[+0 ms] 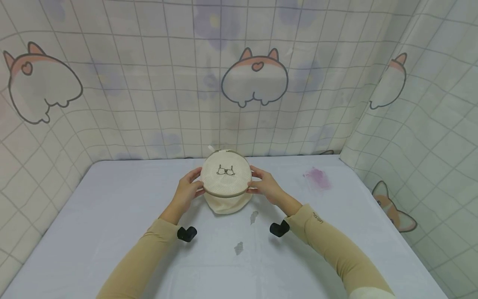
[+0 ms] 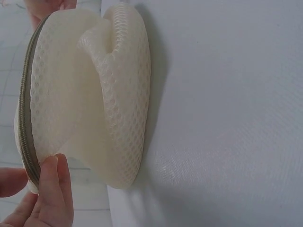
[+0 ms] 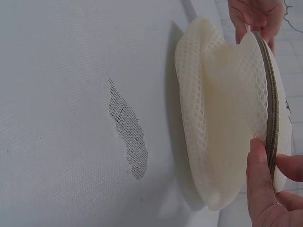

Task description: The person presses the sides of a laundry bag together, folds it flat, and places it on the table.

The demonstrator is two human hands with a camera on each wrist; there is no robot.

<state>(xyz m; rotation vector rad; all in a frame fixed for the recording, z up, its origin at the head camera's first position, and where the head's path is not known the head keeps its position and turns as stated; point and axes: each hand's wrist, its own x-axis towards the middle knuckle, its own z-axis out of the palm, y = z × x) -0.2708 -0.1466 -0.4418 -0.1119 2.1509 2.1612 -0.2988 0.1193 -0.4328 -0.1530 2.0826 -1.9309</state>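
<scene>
A cream mesh laundry bag (image 1: 226,176) with a round lid, a brown zipper and a small bra drawing stands near the table's back edge. Its soft lower body (image 2: 125,104) sags in a fold onto the table. My left hand (image 1: 185,189) pinches the zippered rim at the left side, thumb on the lid and fingers below. On the opposite side my right hand (image 1: 266,185) grips the rim in the same way. The zipper (image 3: 272,104) looks closed along the part seen in the right wrist view. What the bag contains is hidden.
A white-covered table (image 1: 123,207) lies under the bag. It has grey worn patches (image 1: 238,248) in front and a pink stain (image 1: 318,178) at the right. A patterned curtain (image 1: 149,104) hangs behind and along the sides. Black wrist cameras (image 1: 186,234) sit at both cuffs.
</scene>
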